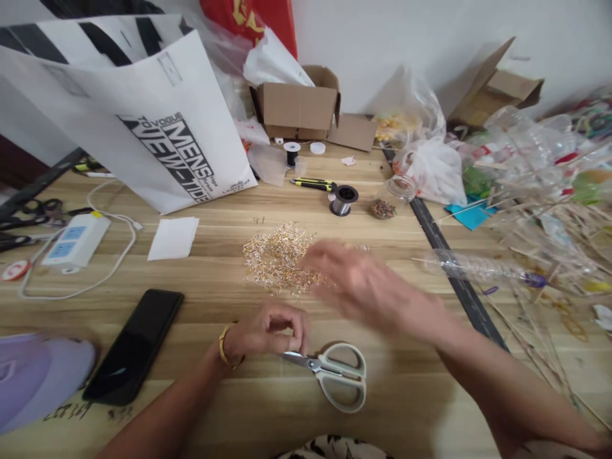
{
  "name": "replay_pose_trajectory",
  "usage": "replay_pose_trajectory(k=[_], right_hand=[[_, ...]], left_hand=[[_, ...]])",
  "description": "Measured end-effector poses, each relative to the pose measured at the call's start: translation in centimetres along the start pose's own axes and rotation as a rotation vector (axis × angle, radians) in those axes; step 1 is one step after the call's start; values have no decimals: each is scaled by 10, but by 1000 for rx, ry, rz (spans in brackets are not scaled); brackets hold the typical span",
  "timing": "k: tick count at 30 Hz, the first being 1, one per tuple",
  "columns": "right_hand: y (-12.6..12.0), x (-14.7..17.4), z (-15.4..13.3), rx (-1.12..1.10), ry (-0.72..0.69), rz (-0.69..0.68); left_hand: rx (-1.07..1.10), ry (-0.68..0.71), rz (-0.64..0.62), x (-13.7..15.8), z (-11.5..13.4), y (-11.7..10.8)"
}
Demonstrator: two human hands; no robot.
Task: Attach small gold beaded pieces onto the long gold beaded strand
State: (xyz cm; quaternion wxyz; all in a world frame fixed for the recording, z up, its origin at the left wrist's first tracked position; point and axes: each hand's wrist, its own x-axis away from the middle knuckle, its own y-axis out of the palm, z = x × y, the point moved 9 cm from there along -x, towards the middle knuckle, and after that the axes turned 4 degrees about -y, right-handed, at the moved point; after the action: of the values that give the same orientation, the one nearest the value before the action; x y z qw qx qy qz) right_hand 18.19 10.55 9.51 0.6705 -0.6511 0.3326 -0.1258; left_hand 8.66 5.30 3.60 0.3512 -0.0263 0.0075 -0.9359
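My left hand point(275, 328), with a gold bracelet at the wrist, is curled with thumb and fingertips together. Anything pinched in it is too small to make out. Just under its fingertips lie the blade tips of the white-handled scissors point(329, 370), flat on the table. A loose heap of small gold and whitish pieces point(275, 255) spreads over the middle of the table. Over the heap's right side is my right hand point(354, 280), smeared by motion, so its grip does not show. It hides part of the heap.
A black phone point(136, 344), white paper point(173, 238) and a power strip point(76, 239) lie at left. Behind the heap are a wire spool point(343, 200), a yellow-black cutter point(313, 183) and a jar of beads point(384, 207). Plastic bottles and sticks crowd the right.
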Motion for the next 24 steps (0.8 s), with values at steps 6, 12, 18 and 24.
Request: replay_pose_trajectory(k=[6,12,18,24], right_hand=[[14,-49,143,171,276,-15],[37,-59,173,107,323,-82],[16,-51,71,-316,124,26],[31,-6,-40,-948,50,-268]], left_hand=[[105,4,-238,1,0,30],[21,5,-482,11,3,64],[-57,28,-405,13,13,50],[-25,60,-105,9,29,11]])
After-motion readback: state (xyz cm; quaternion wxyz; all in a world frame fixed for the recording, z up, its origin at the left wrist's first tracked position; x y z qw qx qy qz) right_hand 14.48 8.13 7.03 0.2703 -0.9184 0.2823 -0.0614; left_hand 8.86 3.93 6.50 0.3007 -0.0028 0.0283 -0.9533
